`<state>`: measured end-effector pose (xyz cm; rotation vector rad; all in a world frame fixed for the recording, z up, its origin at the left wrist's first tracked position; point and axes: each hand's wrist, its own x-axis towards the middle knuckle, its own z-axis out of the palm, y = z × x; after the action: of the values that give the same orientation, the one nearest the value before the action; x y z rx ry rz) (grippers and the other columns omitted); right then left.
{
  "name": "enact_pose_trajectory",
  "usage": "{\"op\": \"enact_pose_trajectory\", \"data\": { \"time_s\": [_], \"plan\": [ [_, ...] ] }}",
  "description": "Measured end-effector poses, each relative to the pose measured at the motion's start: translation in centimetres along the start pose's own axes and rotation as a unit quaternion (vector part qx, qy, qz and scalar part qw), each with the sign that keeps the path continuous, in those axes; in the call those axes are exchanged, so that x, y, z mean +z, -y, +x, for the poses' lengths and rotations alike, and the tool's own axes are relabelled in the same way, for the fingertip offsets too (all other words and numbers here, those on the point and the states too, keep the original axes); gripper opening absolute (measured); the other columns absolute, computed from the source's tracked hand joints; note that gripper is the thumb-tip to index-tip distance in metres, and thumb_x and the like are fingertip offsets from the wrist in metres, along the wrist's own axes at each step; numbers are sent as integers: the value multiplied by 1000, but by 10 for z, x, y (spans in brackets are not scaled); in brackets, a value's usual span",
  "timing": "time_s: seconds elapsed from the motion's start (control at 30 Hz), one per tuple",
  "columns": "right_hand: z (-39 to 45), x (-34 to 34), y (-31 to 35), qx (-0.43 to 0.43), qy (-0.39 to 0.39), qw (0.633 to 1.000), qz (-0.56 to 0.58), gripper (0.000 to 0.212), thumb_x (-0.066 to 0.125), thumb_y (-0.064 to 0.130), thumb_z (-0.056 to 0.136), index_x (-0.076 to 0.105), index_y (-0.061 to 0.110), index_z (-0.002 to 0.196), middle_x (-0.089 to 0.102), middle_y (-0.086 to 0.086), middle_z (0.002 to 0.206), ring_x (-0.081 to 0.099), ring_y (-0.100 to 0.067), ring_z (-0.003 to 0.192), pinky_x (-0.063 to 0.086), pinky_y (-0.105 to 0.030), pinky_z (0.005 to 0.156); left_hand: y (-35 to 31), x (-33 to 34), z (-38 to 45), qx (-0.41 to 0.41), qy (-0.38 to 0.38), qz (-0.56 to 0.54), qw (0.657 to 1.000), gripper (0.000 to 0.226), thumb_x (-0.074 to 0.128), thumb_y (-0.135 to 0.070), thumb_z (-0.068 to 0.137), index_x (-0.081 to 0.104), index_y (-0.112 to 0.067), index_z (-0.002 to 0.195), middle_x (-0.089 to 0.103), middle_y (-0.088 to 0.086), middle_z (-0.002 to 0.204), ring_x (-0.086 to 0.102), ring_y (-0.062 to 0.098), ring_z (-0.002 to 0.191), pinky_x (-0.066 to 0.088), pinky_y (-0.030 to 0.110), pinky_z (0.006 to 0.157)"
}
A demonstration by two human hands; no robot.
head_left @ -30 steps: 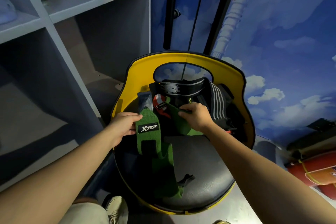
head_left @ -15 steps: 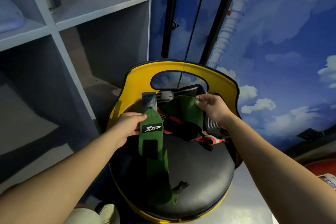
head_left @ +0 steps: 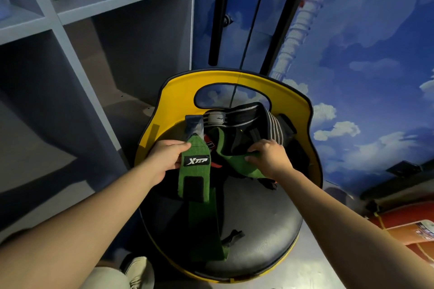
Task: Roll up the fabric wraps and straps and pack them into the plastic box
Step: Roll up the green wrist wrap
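Left hand [head_left: 168, 159] pinches green wrap [head_left: 196, 176] top edge; right hand [head_left: 267, 158] grips its other end.

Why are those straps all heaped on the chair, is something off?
Yes: the straps lie in a loose tangle at the back of the chair seat, none rolled. The left hand holds one green wrap, the right hand grips another.

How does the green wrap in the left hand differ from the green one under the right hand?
The logo-labelled green fabric wrap, pinched by the left hand, lies stretched out flat down the black seat cushion. The plain green fabric wrap, gripped by the right hand, lies bent and partly buried in the strap pile. Both are unrolled.
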<state>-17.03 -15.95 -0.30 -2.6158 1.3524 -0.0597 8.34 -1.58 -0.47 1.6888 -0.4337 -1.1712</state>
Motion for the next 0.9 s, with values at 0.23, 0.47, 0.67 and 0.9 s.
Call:
{"op": "enact_pose_trajectory", "data": {
  "time_s": [0.23,0.47,0.67,0.9],
  "plan": [
    [1,8,34,-75,-7,997,-19,29,65,36,90,67,27,117,65,2,115,57,-25,113,44,-39,91,6,-7,8,-8,-15,3,1000,16,74,-22,91,73,-17,106,75,9,110,69,30,106,55,52,97],
    [33,19,90,-122,-9,992,-18,32,52,32,98,66,20,125,62,-3,125,52,-30,116,44,-41,91,10,-19,16,-12,-32,-8,999,7,72,-20,92,72,-18,100,73,11,113,67,32,109,52,53,100],
    [68,40,117,-55,3,995,-81,44,32,43,106,65,17,117,66,-10,118,52,-33,118,39,-43,94,11,-32,26,-18,-41,-14,999,2,70,-17,94,70,-20,94,74,11,109,69,30,104,55,50,98],
    [91,52,127,-7,9,988,-153,43,36,42,105,66,13,120,62,-12,122,46,-35,122,35,-45,97,14,-32,41,-21,-36,-4,999,2,72,-21,92,72,-22,93,75,9,108,71,29,102,56,50,97]
  ]
}}
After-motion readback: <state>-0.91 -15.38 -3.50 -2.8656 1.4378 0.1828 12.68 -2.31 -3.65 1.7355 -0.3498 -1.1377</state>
